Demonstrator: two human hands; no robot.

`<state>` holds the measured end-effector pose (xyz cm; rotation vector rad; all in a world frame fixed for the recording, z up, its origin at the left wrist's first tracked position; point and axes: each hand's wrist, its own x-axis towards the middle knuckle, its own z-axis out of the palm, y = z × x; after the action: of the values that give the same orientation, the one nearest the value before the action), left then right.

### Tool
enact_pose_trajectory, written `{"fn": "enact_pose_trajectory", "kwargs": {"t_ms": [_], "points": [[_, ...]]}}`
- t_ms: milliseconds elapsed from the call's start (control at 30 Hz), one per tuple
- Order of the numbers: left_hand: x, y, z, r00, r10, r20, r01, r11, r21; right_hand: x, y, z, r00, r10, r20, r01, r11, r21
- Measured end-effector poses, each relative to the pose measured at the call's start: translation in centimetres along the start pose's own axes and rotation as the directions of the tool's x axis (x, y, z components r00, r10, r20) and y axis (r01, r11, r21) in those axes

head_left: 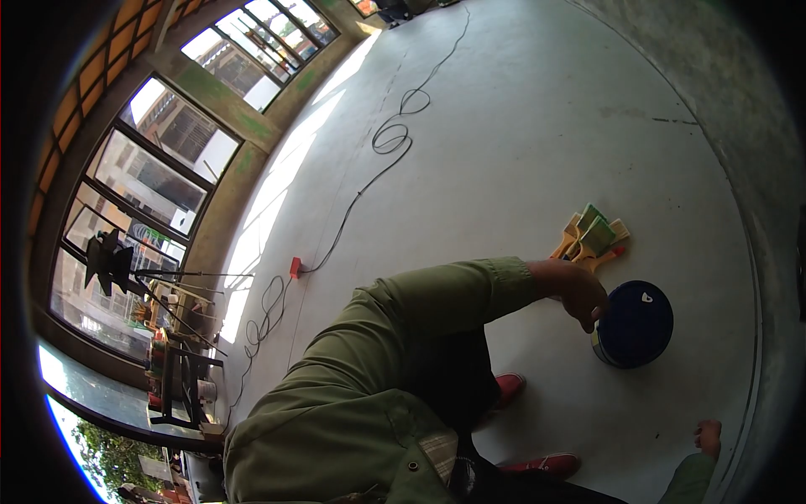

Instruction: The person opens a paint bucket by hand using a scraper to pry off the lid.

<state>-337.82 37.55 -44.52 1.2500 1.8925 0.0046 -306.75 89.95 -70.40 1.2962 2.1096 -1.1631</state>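
Left hand: nearer one, fingers bent down; gripping, can't tell.
Wooden-handled flat paintbrushes: fanned, its twelve o'clock.
Round blue-lidded tub: right at those fingertips, four o'clock!
Right hand: well apart, curled, grip unclear, tub at eleven.

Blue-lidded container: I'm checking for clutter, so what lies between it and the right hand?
In the head view, only bare grey floor shows between the blue-lidded container and the right hand.
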Motion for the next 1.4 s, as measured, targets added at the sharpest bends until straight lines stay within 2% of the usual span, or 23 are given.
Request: {"fn": "enact_pose_trajectory", "kwargs": {"t_ms": [933,1400], "points": [[0.44,-0.68,0.36,1.000,0.026,0.000,-0.026,1.000,0.002,0.62,0.54,0.12,1.000,-0.019,0.005,0.019,1.000,0.022],[0.11,-0.30,0.28,1.000,0.018,-0.018,-0.018,1.000,-0.009,0.23,0.45,0.01,0.997,-0.075,0.003,0.075,0.995,-0.060]]}}
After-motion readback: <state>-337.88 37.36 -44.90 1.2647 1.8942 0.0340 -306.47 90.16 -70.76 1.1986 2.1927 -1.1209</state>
